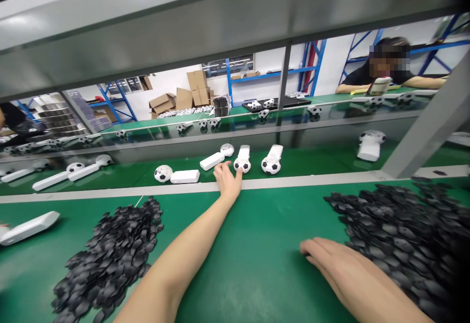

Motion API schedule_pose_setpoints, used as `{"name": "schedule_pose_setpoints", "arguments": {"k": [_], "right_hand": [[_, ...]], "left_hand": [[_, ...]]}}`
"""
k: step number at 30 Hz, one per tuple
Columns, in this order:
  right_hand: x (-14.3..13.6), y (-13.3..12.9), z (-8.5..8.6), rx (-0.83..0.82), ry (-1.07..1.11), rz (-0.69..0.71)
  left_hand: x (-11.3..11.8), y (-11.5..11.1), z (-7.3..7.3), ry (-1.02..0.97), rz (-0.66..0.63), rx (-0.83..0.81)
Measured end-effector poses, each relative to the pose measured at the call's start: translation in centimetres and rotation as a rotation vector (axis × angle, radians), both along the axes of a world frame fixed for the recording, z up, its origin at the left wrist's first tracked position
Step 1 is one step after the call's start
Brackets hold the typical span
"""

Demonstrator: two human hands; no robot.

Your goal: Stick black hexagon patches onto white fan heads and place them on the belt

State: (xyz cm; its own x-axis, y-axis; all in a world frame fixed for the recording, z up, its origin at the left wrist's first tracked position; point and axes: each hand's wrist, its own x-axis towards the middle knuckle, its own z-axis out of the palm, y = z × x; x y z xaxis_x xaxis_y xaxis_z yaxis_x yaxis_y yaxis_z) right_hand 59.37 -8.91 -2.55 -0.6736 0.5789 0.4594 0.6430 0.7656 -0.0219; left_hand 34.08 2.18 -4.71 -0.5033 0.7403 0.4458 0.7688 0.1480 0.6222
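My left hand reaches over the grey rail onto the belt, fingers apart. Its thumb overlaps the near edge of a white handle piece with a soccer-ball head; whether they touch, I cannot tell. Just beyond its fingertips lies another ball-headed piece. One more ball-headed piece rests to the right, and a further one to the left. My right hand is low over the green tabletop, fingers extended and close together, nothing visible in it. Beside it spreads a pile of black curved pieces.
A second pile of black pieces lies at left. At the far left is a white handle piece, with fingertips at its end. A slanted grey post rises at right. Across the belt sits a person. An overhead metal beam crosses above.
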Motion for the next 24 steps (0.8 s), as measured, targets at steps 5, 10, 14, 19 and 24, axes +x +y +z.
{"name": "schedule_pose_setpoints", "arguments": {"k": [5, 10, 14, 19, 24], "right_hand": [[-0.3, -0.1, 0.4, -0.001, -0.021, -0.002], [-0.3, -0.2, 0.5, 0.029, -0.008, 0.039], [-0.3, -0.6, 1.1, 0.037, 0.006, 0.059], [-0.5, -0.8, 1.0, -0.064, 0.002, 0.030], [-0.3, -0.4, -0.4, -0.149, -0.021, 0.015]], "left_hand": [[0.0, 0.0, 0.1, 0.002, 0.015, -0.007], [0.0, -0.1, 0.2, 0.015, 0.019, -0.004], [0.0, 0.1, 0.1, 0.023, 0.035, 0.004], [0.1, 0.2, 0.0, 0.025, 0.051, 0.010], [0.1, 0.1, 0.1, 0.017, 0.058, 0.015]]}}
